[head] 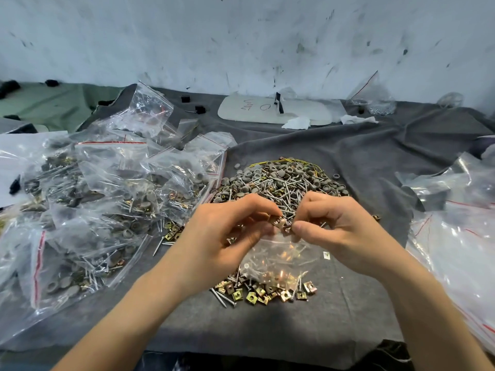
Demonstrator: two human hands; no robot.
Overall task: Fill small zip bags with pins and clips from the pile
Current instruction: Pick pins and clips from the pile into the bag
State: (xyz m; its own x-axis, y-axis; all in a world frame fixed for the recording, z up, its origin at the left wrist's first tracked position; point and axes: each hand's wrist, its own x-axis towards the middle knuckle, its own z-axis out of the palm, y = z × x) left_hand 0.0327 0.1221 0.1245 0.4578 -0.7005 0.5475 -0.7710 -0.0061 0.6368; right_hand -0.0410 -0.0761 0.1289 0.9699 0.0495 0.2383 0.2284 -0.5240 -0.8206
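We see L hand pinching zip bag at its mouth, R hand pinching clips there, above pile on bench.

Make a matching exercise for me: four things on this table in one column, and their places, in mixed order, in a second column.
1. small zip bag
2. filled bags
3. brass clips
4. white board

a. farthest from the person
b. heaped at the left
c. held between left hand and right hand
d. loose on the grey cloth, below the held bag

Pairs: 1-c, 2-b, 3-d, 4-a
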